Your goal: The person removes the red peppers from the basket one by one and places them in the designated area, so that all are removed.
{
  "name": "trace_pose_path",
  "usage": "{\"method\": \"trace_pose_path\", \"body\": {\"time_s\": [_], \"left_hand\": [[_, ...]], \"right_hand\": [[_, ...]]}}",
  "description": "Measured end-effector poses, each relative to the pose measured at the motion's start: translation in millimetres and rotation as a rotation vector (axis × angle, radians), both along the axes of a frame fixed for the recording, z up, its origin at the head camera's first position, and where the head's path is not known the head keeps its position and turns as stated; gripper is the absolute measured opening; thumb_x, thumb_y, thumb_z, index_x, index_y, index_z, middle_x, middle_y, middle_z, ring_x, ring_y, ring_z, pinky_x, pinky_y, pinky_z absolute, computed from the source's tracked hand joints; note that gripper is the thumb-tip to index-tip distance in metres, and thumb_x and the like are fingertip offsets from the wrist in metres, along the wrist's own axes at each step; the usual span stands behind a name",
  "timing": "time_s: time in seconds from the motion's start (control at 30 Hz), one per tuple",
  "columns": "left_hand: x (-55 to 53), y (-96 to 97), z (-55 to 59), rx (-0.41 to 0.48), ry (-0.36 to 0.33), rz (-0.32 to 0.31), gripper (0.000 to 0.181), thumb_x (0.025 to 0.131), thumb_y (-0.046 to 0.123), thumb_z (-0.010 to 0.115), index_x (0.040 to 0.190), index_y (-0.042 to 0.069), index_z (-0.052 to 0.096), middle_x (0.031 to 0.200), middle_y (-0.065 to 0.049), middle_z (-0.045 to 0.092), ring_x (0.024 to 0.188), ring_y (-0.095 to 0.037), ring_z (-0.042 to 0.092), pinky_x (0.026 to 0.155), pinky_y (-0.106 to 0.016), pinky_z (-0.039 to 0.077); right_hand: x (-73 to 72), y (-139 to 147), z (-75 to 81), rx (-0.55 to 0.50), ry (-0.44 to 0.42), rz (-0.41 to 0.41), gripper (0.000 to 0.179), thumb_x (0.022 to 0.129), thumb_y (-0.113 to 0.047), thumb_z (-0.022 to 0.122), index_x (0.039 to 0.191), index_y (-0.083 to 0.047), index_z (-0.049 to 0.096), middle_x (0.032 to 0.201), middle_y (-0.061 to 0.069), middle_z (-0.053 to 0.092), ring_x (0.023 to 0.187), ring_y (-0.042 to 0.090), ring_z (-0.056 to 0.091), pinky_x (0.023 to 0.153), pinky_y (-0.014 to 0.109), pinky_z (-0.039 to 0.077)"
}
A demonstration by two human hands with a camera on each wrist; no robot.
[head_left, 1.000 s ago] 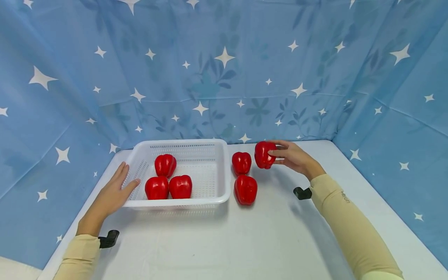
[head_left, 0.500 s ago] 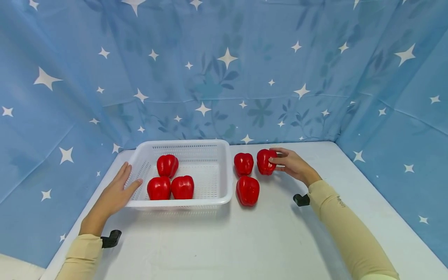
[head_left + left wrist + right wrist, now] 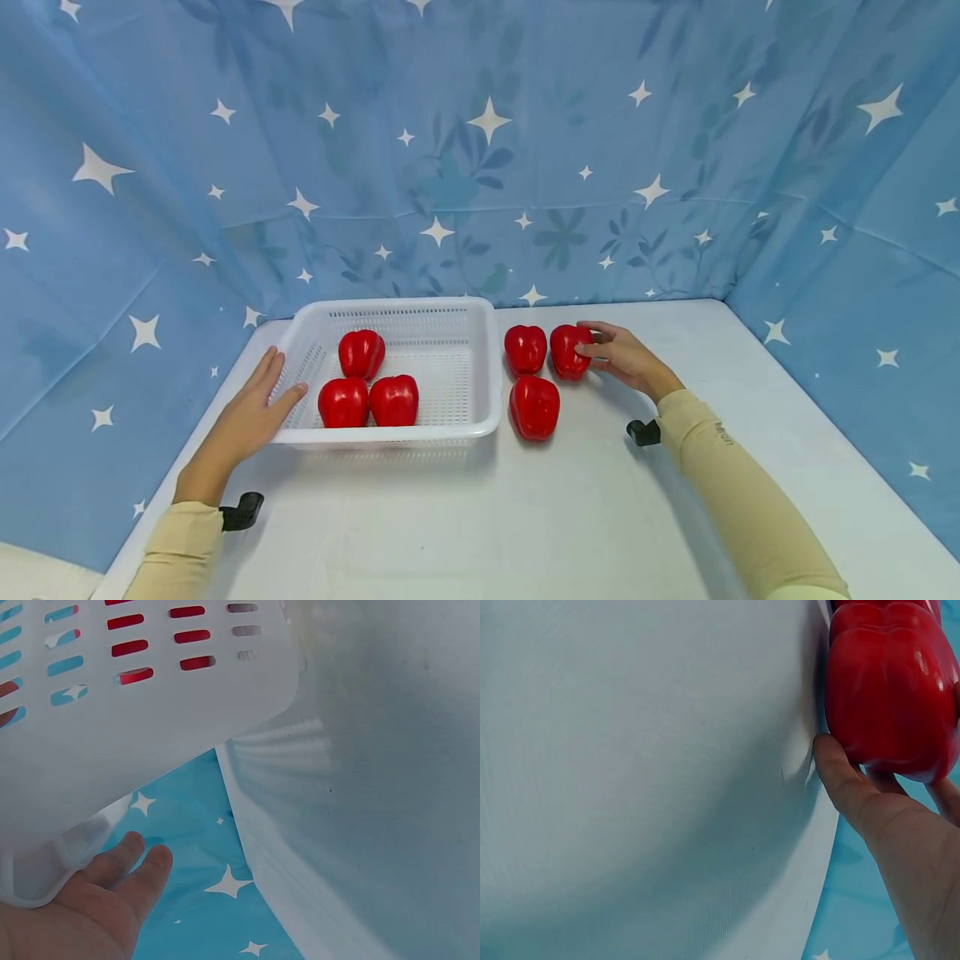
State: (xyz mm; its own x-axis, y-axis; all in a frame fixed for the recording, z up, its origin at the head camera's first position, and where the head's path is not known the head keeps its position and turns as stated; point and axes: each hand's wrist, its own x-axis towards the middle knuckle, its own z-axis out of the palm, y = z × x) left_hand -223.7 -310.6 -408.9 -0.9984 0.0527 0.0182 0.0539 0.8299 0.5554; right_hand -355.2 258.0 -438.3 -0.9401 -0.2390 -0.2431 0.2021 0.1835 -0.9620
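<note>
My right hand (image 3: 630, 358) has its thumb and fingers around the right side of a red bell pepper (image 3: 570, 353), which stands at the back of the white table. In the right wrist view this pepper (image 3: 889, 690) shows glossy, the thumb low along its side. Two more bell peppers sit left of it, one at the back (image 3: 525, 348) and one nearer (image 3: 535, 408). My left hand (image 3: 243, 417), fingers straight, rests at the left rim of a white plastic basket (image 3: 405, 432). Several fingers are hidden in the left wrist view.
Inside the basket lie three red bell peppers: one behind (image 3: 362, 353), one front left (image 3: 343, 403), one front right (image 3: 394, 401). A blue star-patterned curtain (image 3: 450, 200) closes off the back and sides of the table (image 3: 420, 533).
My right hand has lowered the bell pepper from above the table down beside the other two. The left hand keeps its place at the basket, and the head view has shifted slightly.
</note>
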Motion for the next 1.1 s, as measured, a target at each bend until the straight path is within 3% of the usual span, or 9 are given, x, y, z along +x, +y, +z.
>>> {"method": "trace_pose_path", "body": {"time_s": [0.57, 1.1], "left_hand": [[3.7, 3.4, 1.1, -0.02, 0.0, 0.019, 0.089, 0.11, 0.047, 0.05, 0.169, -0.001, 0.004, 0.176, -0.026, -0.005, 0.153, -0.063, 0.012, 0.101, -0.088, 0.029], [3.7, 1.1, 0.2, -0.005, 0.001, 0.014, 0.089, 0.11, 0.047, 0.051, 0.169, -0.001, 0.005, 0.176, -0.027, -0.004, 0.153, -0.063, 0.014, 0.102, -0.086, 0.031]], "right_hand": [[3.8, -3.4, -1.2, 0.012, 0.008, 0.005, 0.082, 0.103, -0.007, 0.068, 0.17, -0.003, 0.022, 0.169, 0.026, 0.026, 0.152, 0.046, 0.031, 0.118, 0.05, 0.044], [7.8, -9.8, -3.8, -0.054, 0.009, 0.01, 0.086, 0.102, -0.005, 0.061, 0.171, -0.003, 0.01, 0.171, 0.027, 0.019, 0.155, 0.046, 0.024, 0.125, 0.052, 0.033]]}}
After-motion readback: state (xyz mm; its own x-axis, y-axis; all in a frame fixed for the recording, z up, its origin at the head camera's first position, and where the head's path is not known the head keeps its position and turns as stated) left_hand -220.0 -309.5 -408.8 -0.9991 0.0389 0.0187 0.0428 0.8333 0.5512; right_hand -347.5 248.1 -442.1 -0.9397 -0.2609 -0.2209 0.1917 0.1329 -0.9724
